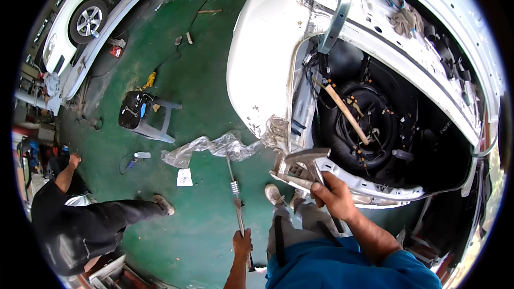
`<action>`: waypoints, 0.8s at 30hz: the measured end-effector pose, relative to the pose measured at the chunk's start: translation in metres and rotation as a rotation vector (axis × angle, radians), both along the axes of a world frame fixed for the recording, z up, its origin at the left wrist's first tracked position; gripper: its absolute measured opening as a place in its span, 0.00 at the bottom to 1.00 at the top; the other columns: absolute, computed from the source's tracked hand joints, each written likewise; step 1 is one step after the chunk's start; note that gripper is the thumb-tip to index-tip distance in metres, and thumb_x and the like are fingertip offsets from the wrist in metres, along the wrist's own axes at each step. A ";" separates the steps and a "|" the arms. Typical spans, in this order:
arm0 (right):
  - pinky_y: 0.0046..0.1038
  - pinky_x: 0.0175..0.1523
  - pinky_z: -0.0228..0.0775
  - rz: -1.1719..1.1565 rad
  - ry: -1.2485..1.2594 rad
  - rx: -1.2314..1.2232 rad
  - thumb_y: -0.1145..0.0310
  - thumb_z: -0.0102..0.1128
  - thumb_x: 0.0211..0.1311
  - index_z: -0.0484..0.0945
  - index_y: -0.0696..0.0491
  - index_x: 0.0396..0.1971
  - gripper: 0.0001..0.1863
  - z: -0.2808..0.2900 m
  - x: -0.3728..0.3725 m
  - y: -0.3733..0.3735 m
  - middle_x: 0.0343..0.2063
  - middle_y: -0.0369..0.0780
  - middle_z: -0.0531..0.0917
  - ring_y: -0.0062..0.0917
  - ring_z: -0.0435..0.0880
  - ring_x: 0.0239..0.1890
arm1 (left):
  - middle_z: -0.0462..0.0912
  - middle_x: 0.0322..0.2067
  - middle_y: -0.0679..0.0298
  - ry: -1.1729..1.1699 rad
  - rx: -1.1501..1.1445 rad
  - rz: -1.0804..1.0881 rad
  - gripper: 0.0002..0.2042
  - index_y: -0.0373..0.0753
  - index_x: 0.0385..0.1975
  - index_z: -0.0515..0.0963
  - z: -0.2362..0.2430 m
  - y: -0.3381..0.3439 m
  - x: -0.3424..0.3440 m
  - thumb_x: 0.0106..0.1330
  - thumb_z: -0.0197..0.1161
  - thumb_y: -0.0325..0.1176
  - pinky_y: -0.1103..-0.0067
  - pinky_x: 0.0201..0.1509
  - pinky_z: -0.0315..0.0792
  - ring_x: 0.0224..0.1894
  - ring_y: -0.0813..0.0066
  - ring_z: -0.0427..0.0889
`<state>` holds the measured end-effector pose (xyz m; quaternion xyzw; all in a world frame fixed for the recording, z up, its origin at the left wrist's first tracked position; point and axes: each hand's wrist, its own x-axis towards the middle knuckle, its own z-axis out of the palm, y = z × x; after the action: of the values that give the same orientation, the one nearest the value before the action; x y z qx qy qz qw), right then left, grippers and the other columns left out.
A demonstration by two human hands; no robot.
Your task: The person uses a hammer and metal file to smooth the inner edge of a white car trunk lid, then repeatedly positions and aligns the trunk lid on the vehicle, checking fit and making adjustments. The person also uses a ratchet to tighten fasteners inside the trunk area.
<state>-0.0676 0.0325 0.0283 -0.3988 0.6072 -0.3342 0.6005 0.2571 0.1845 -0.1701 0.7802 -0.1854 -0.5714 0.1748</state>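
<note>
My right hand (334, 197) is closed around the handle of a hammer (307, 155). Its long curved metal head sits close to the torn rear corner (276, 131) of a white car body (262, 59); I cannot tell whether they touch. Lower and to the left, my left hand (242, 242) grips a long metal rod tool (239, 211) with a ribbed, spring-like section near its upper part. The rod's thin far end reaches toward a crumpled clear plastic sheet (214, 147) on the floor.
Inside the car's open trunk lie a wooden stick (347, 115) and loose wiring. Gloves (407, 21) rest on the panel beyond. A black stool (140, 112) with tools on it stands left on the green floor. Another person (80, 230) is at lower left; a white car (88, 18) stands far left.
</note>
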 end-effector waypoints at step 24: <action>0.22 0.21 0.61 -0.535 -0.292 -0.161 0.50 0.50 0.76 0.72 0.59 0.38 0.22 -0.023 0.141 -0.037 0.17 0.35 0.71 0.18 0.70 0.15 | 0.72 0.17 0.70 0.242 -0.726 -0.329 0.17 0.37 0.27 0.75 0.206 -0.347 -0.071 0.67 0.69 0.45 0.83 0.19 0.61 0.16 0.86 0.67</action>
<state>0.0736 -0.0045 0.0053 -0.2191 0.5696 -0.5809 0.5386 0.1863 -0.1628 0.0361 0.5549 -0.4752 -0.5767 0.3655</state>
